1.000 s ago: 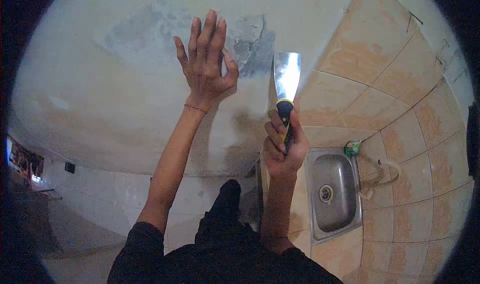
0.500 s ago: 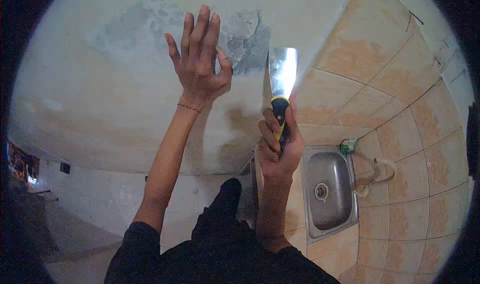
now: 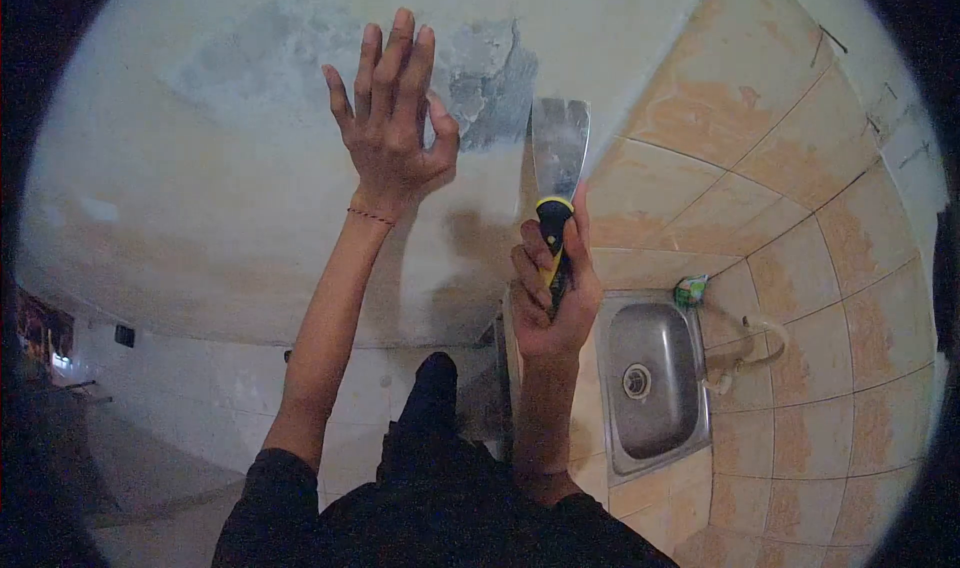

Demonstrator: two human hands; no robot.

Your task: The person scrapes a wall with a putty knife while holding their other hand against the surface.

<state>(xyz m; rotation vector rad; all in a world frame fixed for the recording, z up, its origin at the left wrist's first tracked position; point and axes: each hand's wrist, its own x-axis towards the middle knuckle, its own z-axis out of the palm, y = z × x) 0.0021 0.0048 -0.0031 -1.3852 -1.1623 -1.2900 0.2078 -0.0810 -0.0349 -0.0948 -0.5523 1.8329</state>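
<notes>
Putty knife [image 3: 562, 153] is up by the grey patch [image 3: 490, 88] on the wall [image 3: 230, 208], blade up, right hand [image 3: 555, 298] wrapped round the handle. Left hand [image 3: 392, 128] is spread open, back to the camera, looks like it's against the wall but hard to say. Metal sink [image 3: 655, 383] sits lower right, green packet [image 3: 690, 290] at its corner.

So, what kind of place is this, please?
Probably a home kitchen or washing corner: a steel sink is set into a tiled counter, beside a wall covered with tiles.
</notes>
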